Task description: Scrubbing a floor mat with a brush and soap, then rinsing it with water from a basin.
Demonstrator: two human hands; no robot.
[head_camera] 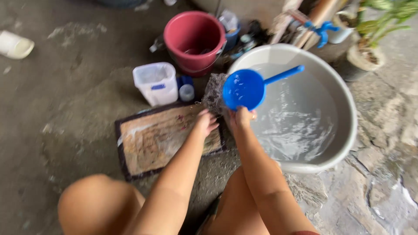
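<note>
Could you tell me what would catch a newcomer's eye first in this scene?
The bright blue dipper, held by the right hand at the near rim of the big grey basin of water, stands out first. Left of it, the left hand presses on a wet mat on the concrete floor. Behind sits a red bucket.

Looks like a home's outdoor wash spot: bare concrete floor, big water basin, red bucket just behind the basin, potted plants beside it too.
</note>
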